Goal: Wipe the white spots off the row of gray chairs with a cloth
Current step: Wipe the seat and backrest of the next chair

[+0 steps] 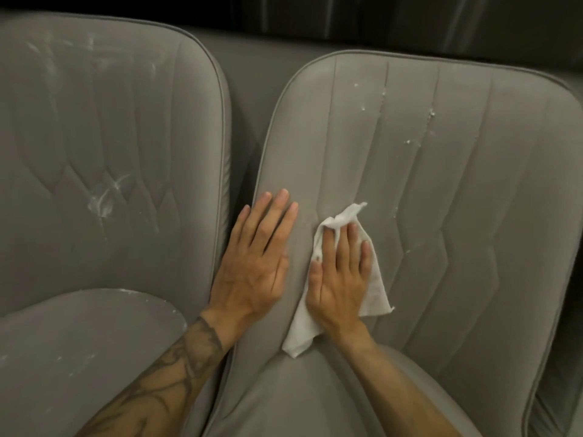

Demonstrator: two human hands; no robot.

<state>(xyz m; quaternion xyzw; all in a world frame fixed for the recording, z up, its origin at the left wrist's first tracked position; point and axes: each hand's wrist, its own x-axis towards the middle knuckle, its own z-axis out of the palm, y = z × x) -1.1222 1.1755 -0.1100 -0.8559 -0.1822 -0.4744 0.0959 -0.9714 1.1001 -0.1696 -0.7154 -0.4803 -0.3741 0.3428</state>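
Observation:
Two gray padded chairs stand side by side. On the right chair's backrest [473, 190], my right hand [339, 275] presses a white cloth [375, 288] flat against the lower left part. My left hand [255, 257] lies flat, fingers spread, on the same backrest's left edge, holding nothing. Small white spots [430, 115] dot the upper middle of this backrest. The left chair's backrest [94, 121] carries white smears [102, 201] in its middle and near its top, and its seat [79, 357] has white marks along the rear rim.
A narrow gap [243, 159] separates the two chairs. Behind them runs a gray surface [252, 67], with a dark curtain-like backdrop [378, 17] above. The right chair's seat [315, 402] lies under my forearms.

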